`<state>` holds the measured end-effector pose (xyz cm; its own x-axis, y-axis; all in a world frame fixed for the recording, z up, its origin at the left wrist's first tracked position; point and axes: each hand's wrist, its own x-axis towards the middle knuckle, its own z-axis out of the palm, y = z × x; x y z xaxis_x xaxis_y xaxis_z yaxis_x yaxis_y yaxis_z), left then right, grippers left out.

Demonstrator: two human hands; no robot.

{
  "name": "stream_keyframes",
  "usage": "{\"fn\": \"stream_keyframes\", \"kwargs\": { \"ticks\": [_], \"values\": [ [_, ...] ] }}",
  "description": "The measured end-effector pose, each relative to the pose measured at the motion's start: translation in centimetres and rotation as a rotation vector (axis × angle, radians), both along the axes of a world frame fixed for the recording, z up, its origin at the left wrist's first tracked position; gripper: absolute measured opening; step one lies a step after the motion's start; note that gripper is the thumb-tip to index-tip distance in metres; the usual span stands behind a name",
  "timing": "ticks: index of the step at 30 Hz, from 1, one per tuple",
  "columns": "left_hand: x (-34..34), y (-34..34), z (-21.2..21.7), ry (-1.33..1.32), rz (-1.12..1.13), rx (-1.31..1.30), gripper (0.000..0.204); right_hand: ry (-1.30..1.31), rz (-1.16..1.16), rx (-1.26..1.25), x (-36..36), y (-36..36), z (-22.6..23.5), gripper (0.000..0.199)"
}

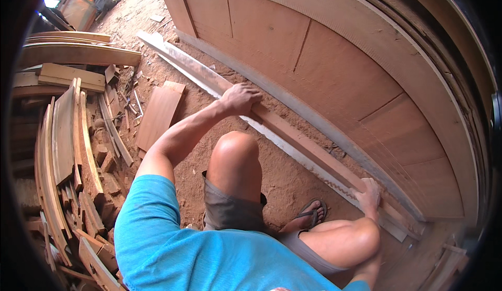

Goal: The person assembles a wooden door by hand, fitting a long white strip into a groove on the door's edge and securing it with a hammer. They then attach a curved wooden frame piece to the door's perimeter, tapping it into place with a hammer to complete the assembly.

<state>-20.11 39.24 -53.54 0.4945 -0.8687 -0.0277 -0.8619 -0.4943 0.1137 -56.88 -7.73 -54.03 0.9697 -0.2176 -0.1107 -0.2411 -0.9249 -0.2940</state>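
A long wooden beam [303, 140] lies slantwise across the ground in front of me, from the far left to the near right. My left hand [242, 98] is closed over its middle stretch, fingers bent over the far edge. Closer to the right end, my right hand [369, 195] also grips the beam, its fingers partly hidden. A pale strip [274, 137] runs along the beam's near side, close to my knees. Just beyond the beam stands a large wooden panel [334, 76] with dark grooves and a curved frame.
Stacked boards and curved offcuts [65, 139] crowd the left side. A flat reddish board [159, 113] lies on the dusty ground [193, 139] near my left arm. My sandalled foot [311, 215] rests close to the beam. More wood pieces [444, 270] sit at the lower right.
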Motion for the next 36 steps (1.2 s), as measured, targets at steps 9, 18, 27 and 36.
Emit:
{"fn": "stream_keyframes", "kwargs": {
  "ticks": [9, 18, 27, 36],
  "values": [
    [1.9, 1.0, -7.8, -0.104, -0.014, -0.164, 0.064, -0.086, -0.034, 0.022, -0.3, -0.2, -5.3, 0.046],
    [2.5, 0.5, -4.9, 0.076, 0.095, 0.013, 0.058, 0.068, -0.121, 0.078, -0.9, -1.6, -2.9, 0.047],
    [2.4, -0.8, -8.7, 0.157, 0.044, 0.121, 0.055, 0.097, -0.052, 0.088, 0.0, -1.6, -6.4, 0.046],
    [1.7, -0.1, -4.3, 0.229, 0.097, 0.069, 0.048, 0.129, -0.103, 0.132, -0.6, -1.0, -4.6, 0.044]
  ]
}}
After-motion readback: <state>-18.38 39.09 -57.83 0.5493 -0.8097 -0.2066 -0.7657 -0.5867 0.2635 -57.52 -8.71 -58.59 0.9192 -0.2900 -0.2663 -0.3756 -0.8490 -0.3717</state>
